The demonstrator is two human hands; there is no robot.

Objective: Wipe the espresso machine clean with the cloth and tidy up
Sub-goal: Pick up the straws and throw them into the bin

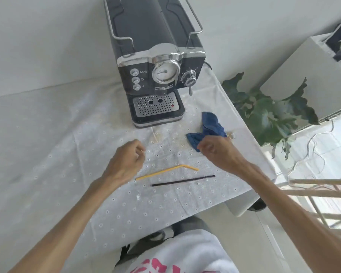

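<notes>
The blue cloth [209, 128] is seen lying crumpled on the worktop [47, 146], just to the right of the espresso machine [158, 75] and near the worktop's right edge. Its near corner is being gripped by the right hand [217, 152], fingers curled over the fabric. The left hand [126, 160] is held low over the worktop with fingers loosely curled; nothing is seen in it. The cloth is judged soft, light and limp: it will sag and unfold when lifted, so it is best gathered into a wad in the palm. The machine looks heavy and rigid, with smooth chrome around the gauge [164, 72] and knob [189, 76]; it is likely best steadied at its dark body while wiped. A yellow straw [165, 171] and a dark stick [183, 180] are left lying between the arms, light and easily pinched.
</notes>
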